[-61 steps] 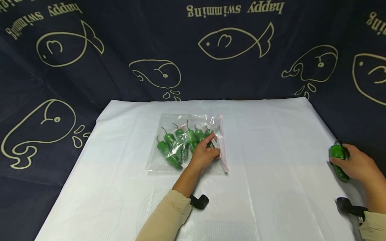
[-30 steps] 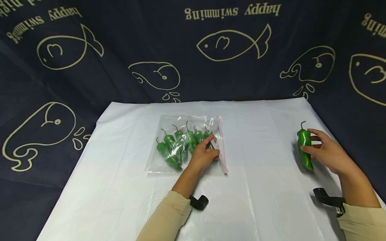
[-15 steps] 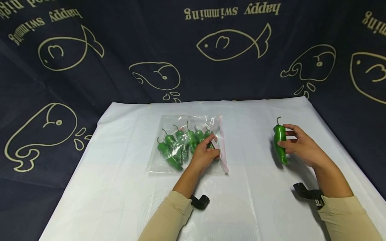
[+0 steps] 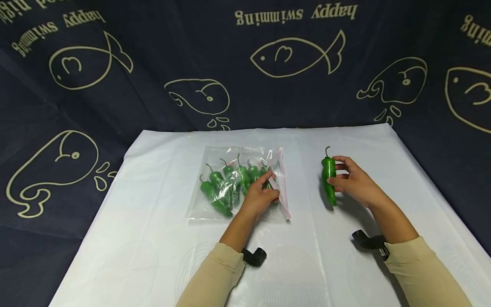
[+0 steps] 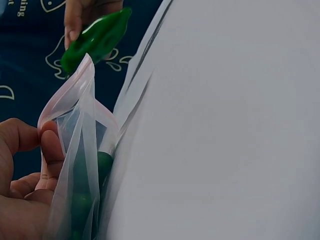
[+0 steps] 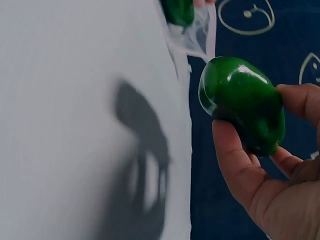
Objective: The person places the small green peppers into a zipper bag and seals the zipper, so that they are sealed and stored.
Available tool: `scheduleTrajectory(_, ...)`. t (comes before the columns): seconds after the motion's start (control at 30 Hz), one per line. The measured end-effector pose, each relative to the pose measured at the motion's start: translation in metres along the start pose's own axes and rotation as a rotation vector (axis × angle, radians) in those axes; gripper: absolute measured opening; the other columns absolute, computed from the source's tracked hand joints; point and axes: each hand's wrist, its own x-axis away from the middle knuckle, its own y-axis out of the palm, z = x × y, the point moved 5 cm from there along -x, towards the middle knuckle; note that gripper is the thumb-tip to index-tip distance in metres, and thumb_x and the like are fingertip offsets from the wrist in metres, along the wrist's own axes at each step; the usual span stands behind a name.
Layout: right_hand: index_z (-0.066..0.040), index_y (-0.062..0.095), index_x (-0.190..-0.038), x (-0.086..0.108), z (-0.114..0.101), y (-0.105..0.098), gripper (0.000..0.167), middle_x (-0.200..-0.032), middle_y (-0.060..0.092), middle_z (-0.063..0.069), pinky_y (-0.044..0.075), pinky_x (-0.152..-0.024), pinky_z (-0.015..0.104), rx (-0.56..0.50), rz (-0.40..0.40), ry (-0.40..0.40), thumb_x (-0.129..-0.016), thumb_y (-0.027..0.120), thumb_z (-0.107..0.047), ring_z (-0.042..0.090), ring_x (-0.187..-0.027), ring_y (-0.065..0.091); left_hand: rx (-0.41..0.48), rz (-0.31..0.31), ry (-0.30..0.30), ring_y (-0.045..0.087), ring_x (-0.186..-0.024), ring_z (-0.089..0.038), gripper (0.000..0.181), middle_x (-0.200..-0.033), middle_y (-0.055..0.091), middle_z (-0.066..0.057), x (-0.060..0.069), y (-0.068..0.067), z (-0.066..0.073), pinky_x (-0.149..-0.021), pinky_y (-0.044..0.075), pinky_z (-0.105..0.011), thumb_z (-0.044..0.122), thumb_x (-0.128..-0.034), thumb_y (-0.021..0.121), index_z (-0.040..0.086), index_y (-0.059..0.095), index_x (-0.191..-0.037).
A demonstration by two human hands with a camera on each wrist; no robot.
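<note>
A clear zip bag (image 4: 197,204) with a pink seal lies on the white table, several green peppers (image 4: 216,181) inside it. My left hand (image 4: 258,197) holds the bag near its right-hand mouth; in the left wrist view, thumb and finger of that hand (image 5: 30,165) pinch the pink-edged rim, and the mouth gapes. Right of the bag, my right hand (image 4: 353,181) grips a single green pepper (image 4: 328,179) between thumb and fingers, stem pointing away. The right wrist view shows this pepper (image 6: 242,100) held above the table, its shadow cast below.
White cloth covers the table (image 4: 153,256). Behind and beside it hangs a dark blue curtain (image 4: 230,42) with fish and whale drawings. Each wrist carries a black camera mount, one on the left (image 4: 255,257) and one on the right (image 4: 366,240).
My right hand has carried the pepper leftward from the table's right edge toward the bag. The left hand and the bag have stayed where they were.
</note>
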Motion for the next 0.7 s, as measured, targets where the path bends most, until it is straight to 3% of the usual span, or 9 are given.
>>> scheduleTrajectory(0.5,-0.001,0.018,-0.152,-0.031,-0.014,0.056,0.076,-0.139,0.032,0.029,0.058,-0.078,0.042,-0.133,-0.08,-0.031,-0.09,0.063,0.0,0.026,-0.107,0.058,0.009,0.002,0.003,0.061,-0.071,-0.006,0.074,-0.144,0.051,-0.01,0.003,0.001,0.001,-0.07,0.056,-0.026,-0.006,-0.0809,0.062,0.006,0.041,-0.151)
scheduleTrajectory(0.7,0.0,0.019,-0.151,-0.041,-0.017,0.072,0.075,-0.138,0.032,0.029,0.058,-0.079,0.045,-0.158,-0.106,-0.031,-0.09,0.062,0.001,0.029,-0.104,0.061,0.032,-0.007,0.001,0.062,-0.071,-0.006,0.074,-0.142,0.051,-0.016,0.001,0.002,0.001,-0.07,0.057,-0.026,-0.007,-0.0823,0.062,0.005,0.04,-0.152)
